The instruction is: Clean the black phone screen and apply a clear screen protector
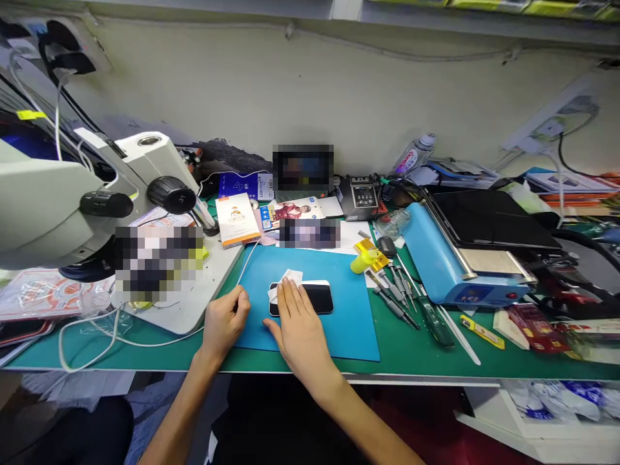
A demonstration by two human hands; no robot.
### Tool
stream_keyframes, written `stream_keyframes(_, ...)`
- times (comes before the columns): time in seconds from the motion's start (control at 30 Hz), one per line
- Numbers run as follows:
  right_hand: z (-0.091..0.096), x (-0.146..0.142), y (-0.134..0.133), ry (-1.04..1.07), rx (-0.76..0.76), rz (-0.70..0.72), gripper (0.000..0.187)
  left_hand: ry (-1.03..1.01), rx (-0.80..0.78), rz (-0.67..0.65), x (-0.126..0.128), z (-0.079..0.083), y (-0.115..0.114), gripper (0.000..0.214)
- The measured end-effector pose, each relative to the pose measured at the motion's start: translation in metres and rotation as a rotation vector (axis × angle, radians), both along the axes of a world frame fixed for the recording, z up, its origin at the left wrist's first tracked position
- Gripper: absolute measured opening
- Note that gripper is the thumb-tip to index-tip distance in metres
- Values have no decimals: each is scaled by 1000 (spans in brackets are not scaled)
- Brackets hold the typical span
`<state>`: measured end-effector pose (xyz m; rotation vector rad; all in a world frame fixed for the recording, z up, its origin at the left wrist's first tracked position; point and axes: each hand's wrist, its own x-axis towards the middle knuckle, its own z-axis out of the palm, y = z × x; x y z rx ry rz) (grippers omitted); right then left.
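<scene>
A smartphone [320, 298] with a dark screen lies flat on the blue mat [356, 336]. My right hand [303, 323] rests on the left half of its screen, fingers stretched out flat, thumb spread to the side. Under the fingertips is a white wipe [292, 276], partly covered by the hand and reaching past the phone's far edge. My left hand [225, 323] is closed in a fist at the mat's left edge, apart from the phone. A white cable [250, 253] runs behind this fist and emerges on its left; whether the fingers hold it is hidden.
A microscope [169, 161] stands left on its white base [213, 284]. Right of the mat are a yellow bottle [361, 261], screwdrivers [394, 307] and a blue machine [436, 258]. Boxes [238, 219] and a soldering station [360, 197] line the back.
</scene>
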<state>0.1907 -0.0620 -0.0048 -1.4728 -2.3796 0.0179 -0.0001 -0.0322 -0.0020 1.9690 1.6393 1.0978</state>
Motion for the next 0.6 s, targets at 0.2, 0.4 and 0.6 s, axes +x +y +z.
stream_keyframes(0.2,3,5,-35,36,-17,49,69,9,21,41,0,0,2,44)
stream_keyframes(0.4,0,-14,8,37,-27,76,69,4,29,62,1,0,3,44)
stream_keyframes(0.6,1,-13,-16,45,-25,85,68,-1,12,75,0,0,2,44)
